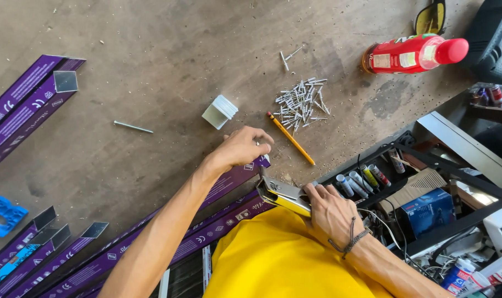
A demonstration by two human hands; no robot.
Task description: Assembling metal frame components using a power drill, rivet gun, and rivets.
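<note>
The tip of the purple bar (237, 177) is hidden under the left hand (241, 149), so the exact contact point cannot be made out. The bar's lower length is cut off behind the left forearm and the yellow shirt (278, 254). The metal hand tool (281, 194) is partly covered by the right hand (331, 212); its rear end is out of sight under the palm.

Left arm reaches forward across the bench (151, 55), wrist bent down, fingers (262, 142) pressed together at their tips, pinching something small over the bar end; what it is cannot be told. Right hand lies palm down, fingers (313, 193) curled around the tool body, a cord band at the wrist. The tool's nose sits just beside the bar end, at the near bench edge.

Near the left hand: a yellow pencil (291, 139), a pile of rivets (302, 102), a small white cap (220, 111). A red bottle (414, 53) lies on its side well apart, top right. More purple bars (24, 99) run off the left edge. A blue block (2, 215) is at far left.
</note>
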